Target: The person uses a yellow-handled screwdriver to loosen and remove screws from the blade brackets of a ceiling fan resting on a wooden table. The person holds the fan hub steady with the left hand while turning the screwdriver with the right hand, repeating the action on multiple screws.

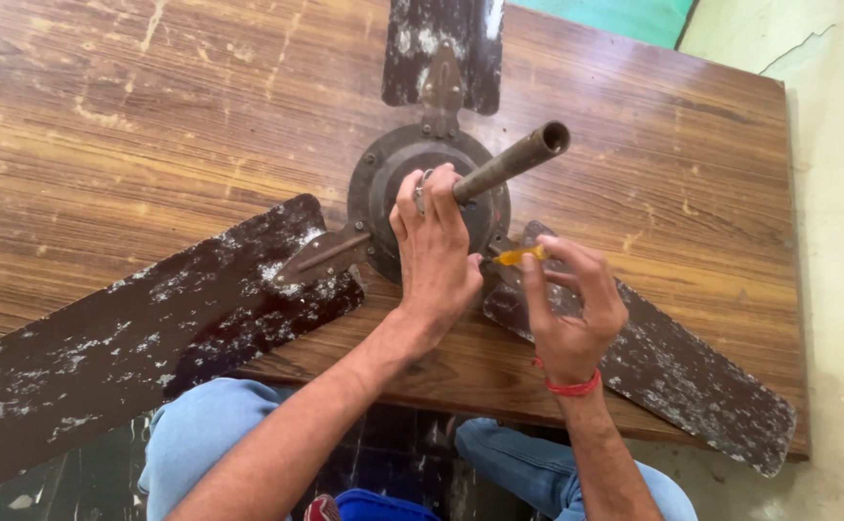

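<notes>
An old brown ceiling fan lies on a wooden table (132, 145). Its round motor housing (375, 183) sits in the middle, and a rusty pipe-like rod (518, 157) sticks up from it toward the camera. My left hand (433, 256) rests on the housing, fingers wrapped around the base of the rod. My right hand (567, 309) holds a small yellow-handled screwdriver (518, 256), its tip pointing at the housing's right side near a blade bracket. A red thread circles my right wrist.
Three worn, paint-flecked blades spread out: one to the lower left (142, 338) past the table edge, one to the lower right (702, 386), one at the top (446, 48). My knees in blue jeans (200, 434) are under the table's near edge. A pale wall (837, 193) stands at right.
</notes>
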